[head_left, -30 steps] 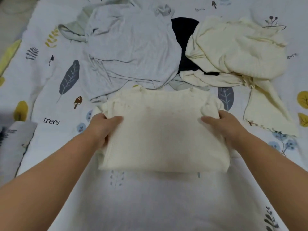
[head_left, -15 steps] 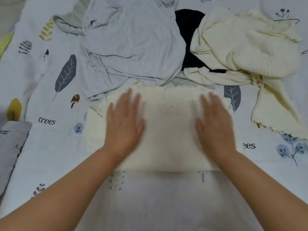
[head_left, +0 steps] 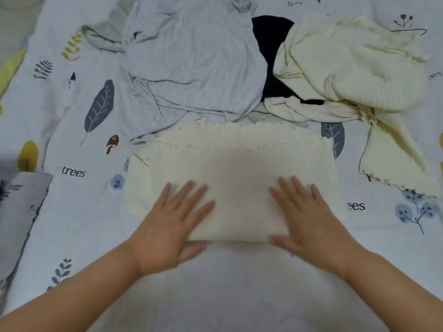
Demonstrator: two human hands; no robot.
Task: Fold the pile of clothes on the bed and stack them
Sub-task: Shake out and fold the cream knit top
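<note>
A folded cream ribbed knit (head_left: 235, 173) lies flat on the bed in front of me, its scalloped hem at the far edge. My left hand (head_left: 172, 224) rests flat on its near left part, fingers spread, thumb at the near fold. My right hand (head_left: 304, 219) lies flat on the near right part the same way. Behind it sits the unfolded pile: a light grey shirt (head_left: 191, 63), a dark navy garment (head_left: 271, 56) mostly covered, a crumpled cream knit (head_left: 354, 65), and a pale green piece (head_left: 103, 37) at the far left.
The bedsheet (head_left: 72, 212) is white with leaf, mushroom and "trees" prints. A patterned pillow or folded cloth (head_left: 16, 212) lies at the left edge. Bare sheet stretches between me and the folded knit.
My hands let go of the knit's sides, laid flat on top, then slid from its middle toward its near edge, smoothing it.
</note>
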